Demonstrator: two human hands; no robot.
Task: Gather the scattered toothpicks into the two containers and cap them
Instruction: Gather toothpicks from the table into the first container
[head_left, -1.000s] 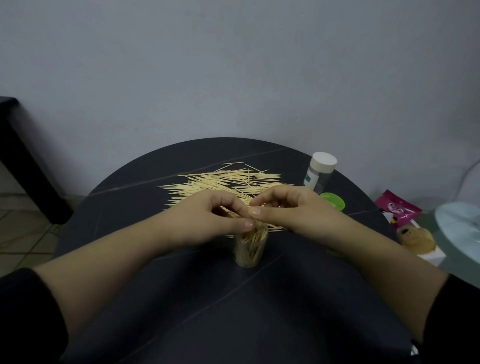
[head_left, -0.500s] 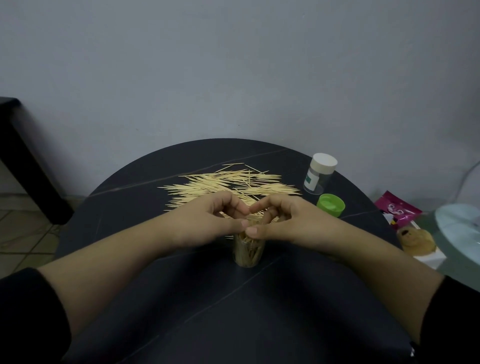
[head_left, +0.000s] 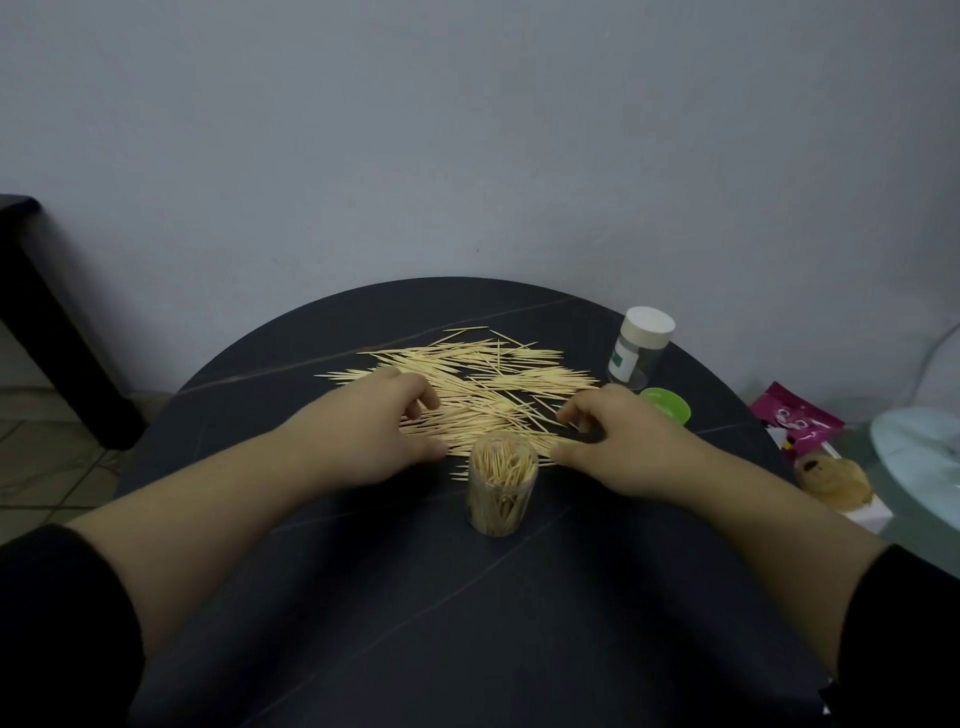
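Left hand (head_left: 382, 423), right hand (head_left: 615, 436): fingers curled down onto toothpick pile (head_left: 483, 382) at mid-frame; whether they grip any, cannot tell. Uncapped toothpick container (head_left: 502, 491) upright between hands, looks full.

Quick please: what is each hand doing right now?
Left hand: loosely curled, fingertips resting on the scattered toothpicks, gripping nothing visible.
Right hand: fingers curled into the pile; grip cannot be told.
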